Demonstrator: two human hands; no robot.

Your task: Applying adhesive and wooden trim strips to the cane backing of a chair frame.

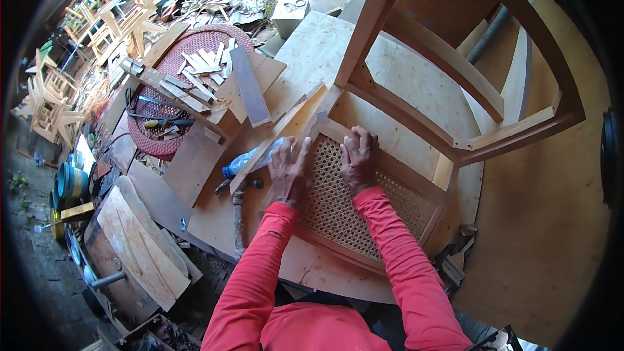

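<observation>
- Your left hand (290,170) lies flat, fingers spread, on the woven cane seat (338,205) of the wooden chair (416,101) at centre.
- Your right hand (358,159) presses, fingers curled, on the cane at its 12 o'clock edge.
- Clear plastic bottle (250,161), blue-capped, lies at 9 o'clock of the left hand; contents unclear.

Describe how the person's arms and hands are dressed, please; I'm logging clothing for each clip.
Both arms wear long, bright coral-red sleeves reaching the wrists, creased along the forearms. The left sleeve and the right sleeve match the red top below. The left hand and right hand are bare: no gloves, and I see no watch or rings.
</observation>
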